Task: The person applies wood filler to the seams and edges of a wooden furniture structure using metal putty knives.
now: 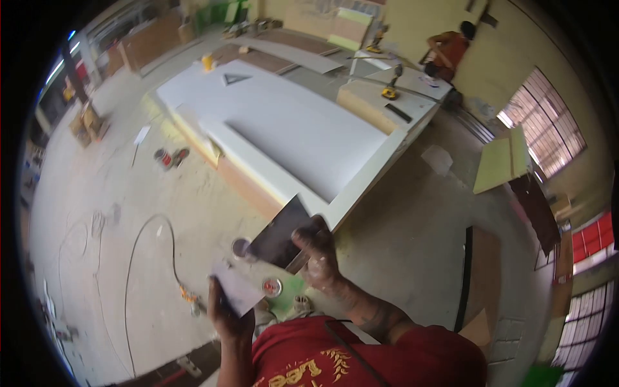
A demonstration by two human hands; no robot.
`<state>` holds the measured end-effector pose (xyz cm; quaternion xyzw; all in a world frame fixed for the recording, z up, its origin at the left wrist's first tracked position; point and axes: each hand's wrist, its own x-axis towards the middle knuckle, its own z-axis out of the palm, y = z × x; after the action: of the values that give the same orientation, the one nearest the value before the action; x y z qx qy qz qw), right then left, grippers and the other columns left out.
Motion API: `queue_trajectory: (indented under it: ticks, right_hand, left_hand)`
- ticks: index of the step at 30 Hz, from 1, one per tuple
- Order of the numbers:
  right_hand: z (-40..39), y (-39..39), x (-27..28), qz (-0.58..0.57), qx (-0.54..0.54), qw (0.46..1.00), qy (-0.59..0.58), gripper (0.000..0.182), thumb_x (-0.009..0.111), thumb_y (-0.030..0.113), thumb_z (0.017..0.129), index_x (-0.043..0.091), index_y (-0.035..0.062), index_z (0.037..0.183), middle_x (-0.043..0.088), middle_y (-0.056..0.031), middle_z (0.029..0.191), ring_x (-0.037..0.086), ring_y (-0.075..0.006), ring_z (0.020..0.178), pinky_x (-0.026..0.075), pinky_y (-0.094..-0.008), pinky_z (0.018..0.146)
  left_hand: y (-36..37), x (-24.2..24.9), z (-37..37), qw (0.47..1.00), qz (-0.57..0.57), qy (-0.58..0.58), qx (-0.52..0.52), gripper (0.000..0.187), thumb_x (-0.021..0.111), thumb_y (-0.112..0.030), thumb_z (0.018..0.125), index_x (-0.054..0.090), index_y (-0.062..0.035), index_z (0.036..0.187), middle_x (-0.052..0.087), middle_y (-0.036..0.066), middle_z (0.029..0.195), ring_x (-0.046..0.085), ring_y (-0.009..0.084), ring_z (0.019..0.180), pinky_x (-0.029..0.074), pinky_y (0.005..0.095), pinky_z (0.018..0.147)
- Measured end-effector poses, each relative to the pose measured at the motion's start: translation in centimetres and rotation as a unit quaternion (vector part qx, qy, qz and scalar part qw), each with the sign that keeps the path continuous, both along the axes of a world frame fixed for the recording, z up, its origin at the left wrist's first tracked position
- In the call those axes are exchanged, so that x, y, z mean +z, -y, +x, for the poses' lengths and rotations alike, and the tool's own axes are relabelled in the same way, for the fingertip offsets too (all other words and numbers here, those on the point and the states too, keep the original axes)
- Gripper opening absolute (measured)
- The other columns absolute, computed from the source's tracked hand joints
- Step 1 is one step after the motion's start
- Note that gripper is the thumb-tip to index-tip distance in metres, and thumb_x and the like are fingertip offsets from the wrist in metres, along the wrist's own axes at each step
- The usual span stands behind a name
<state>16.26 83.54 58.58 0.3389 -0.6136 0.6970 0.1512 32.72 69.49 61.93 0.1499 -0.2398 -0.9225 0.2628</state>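
Observation:
In front of my red shirt, my left hand [227,316] is closed on a thin pale rectangular sheet [238,288], held tilted. My right hand [317,251] grips a dark flat rectangular plate [282,233] by its lower right side, thumb on top. The dark plate is just above and right of the pale sheet. Beyond my hands lies a large white panel [290,122] with a raised pale border, its near corner close to my right hand. A small triangular piece [236,79] lies on its far part.
Round tins [272,287] stand on the floor near my feet. A hose [151,222] curves at the left. Yellow drills [389,92] stand near the panel's far end. A person [449,51] is beside the back wall. Boards [480,277] lie at the right.

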Motion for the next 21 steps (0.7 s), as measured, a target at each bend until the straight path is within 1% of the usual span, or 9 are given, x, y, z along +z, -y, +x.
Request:
queue_trajectory:
  ticks: [3, 4, 7, 9, 10, 11, 13, 16, 21]
  right_hand:
    - [1.4, 0.4, -1.4, -0.162, 0.079, 0.924, 0.337, 0.024, 0.067, -0.005, 0.088, 0.066, 0.0000, 0.111, 0.064, -0.0117, 0.105, 0.061, -0.0263, 0.098, 0.051, -0.0414, 0.084]
    - [1.5, 0.4, -1.2, -0.173, 0.077, 0.910, 0.370, 0.025, 0.062, 0.005, 0.092, 0.063, -0.0007, 0.117, 0.062, -0.0130, 0.114, 0.060, -0.0269, 0.105, 0.050, -0.0425, 0.090]
    - [1.9, 1.2, -0.6, -0.149, -0.001, 0.951, 0.269, 0.048, 0.049, 0.034, 0.103, 0.054, -0.0029, 0.132, 0.056, -0.0167, 0.139, 0.058, -0.0289, 0.127, 0.048, -0.0456, 0.107]
    - [2.2, 2.2, 0.7, -0.144, -0.031, 0.974, 0.173, 0.051, 0.043, 0.031, 0.105, 0.047, -0.0063, 0.139, 0.047, -0.0218, 0.146, 0.053, -0.0343, 0.131, 0.045, -0.0494, 0.110]
    - [2.1, 2.7, 2.2, -0.202, 0.022, 0.967, 0.152, 0.052, 0.041, 0.029, 0.105, 0.043, -0.0073, 0.142, 0.043, -0.0240, 0.148, 0.051, -0.0365, 0.133, 0.044, -0.0500, 0.111]
    - [2.3, 3.1, 3.2, -0.259, 0.073, 0.954, 0.132, 0.053, 0.039, 0.027, 0.105, 0.039, -0.0083, 0.144, 0.040, -0.0263, 0.150, 0.049, -0.0387, 0.134, 0.043, -0.0506, 0.112]
    - [2.5, 2.6, 2.4, -0.184, 0.062, 0.978, 0.070, 0.059, 0.046, 0.028, 0.102, 0.027, -0.0043, 0.148, 0.038, -0.0246, 0.147, 0.047, -0.0361, 0.132, 0.040, -0.0519, 0.111]
    - [1.7, 0.8, 0.7, -0.090, 0.137, 0.986, -0.013, 0.054, 0.048, 0.020, 0.103, 0.026, -0.0009, 0.147, 0.044, -0.0249, 0.138, 0.052, -0.0322, 0.122, 0.044, -0.0472, 0.106]
    - [0.1, -0.1, 3.8, 0.082, 0.263, 0.961, -0.007, 0.045, 0.054, 0.021, 0.105, 0.041, -0.0011, 0.142, 0.060, -0.0204, 0.128, 0.063, -0.0254, 0.110, 0.051, -0.0389, 0.095]
  left_hand:
    - [-0.1, 1.6, -1.0, 0.999, 0.029, 0.012, -0.032, 0.038, 0.059, -0.030, 0.102, 0.062, -0.0058, 0.131, 0.068, 0.007, 0.121, 0.063, 0.0206, 0.114, 0.048, 0.0367, 0.102]
    - [0.1, 1.5, -1.1, 0.998, 0.052, 0.022, -0.034, 0.039, 0.060, -0.031, 0.101, 0.062, -0.0055, 0.130, 0.067, 0.009, 0.121, 0.063, 0.0214, 0.114, 0.048, 0.0373, 0.103]
    - [-0.2, 1.6, -2.4, 0.998, 0.008, 0.052, 0.025, 0.038, 0.058, -0.033, 0.101, 0.062, -0.0040, 0.126, 0.066, 0.008, 0.119, 0.064, 0.0207, 0.110, 0.050, 0.0368, 0.099]
    - [-1.1, 3.3, -3.2, 0.995, -0.067, 0.068, 0.037, 0.037, 0.057, -0.034, 0.102, 0.062, -0.0033, 0.123, 0.066, 0.009, 0.115, 0.065, 0.0190, 0.102, 0.053, 0.0348, 0.091]
    - [-1.9, 3.7, -4.2, 0.995, -0.026, 0.052, 0.085, 0.027, 0.058, -0.028, 0.105, 0.066, -0.0026, 0.109, 0.069, 0.006, 0.101, 0.066, 0.0135, 0.087, 0.056, 0.0313, 0.081]
    - [-2.4, 3.5, -4.6, 0.993, -0.036, 0.056, 0.101, 0.027, 0.059, -0.028, 0.105, 0.067, -0.0028, 0.108, 0.069, 0.005, 0.099, 0.065, 0.0125, 0.085, 0.055, 0.0306, 0.080]
    - [-2.4, 2.1, -4.3, 0.985, -0.082, 0.100, 0.115, 0.025, 0.060, -0.024, 0.104, 0.069, -0.0012, 0.110, 0.070, 0.004, 0.100, 0.063, 0.0104, 0.089, 0.052, 0.0292, 0.080]
    - [-2.1, 3.0, -3.2, 0.921, -0.249, 0.215, 0.210, 0.025, 0.064, -0.024, 0.103, 0.071, -0.0005, 0.107, 0.070, 0.002, 0.096, 0.060, 0.0075, 0.086, 0.049, 0.0264, 0.077]
    - [-0.6, 1.1, -3.1, 0.917, -0.237, 0.189, 0.261, 0.020, 0.065, -0.019, 0.102, 0.072, -0.0002, 0.103, 0.069, -0.001, 0.089, 0.059, 0.0051, 0.081, 0.046, 0.0227, 0.075]
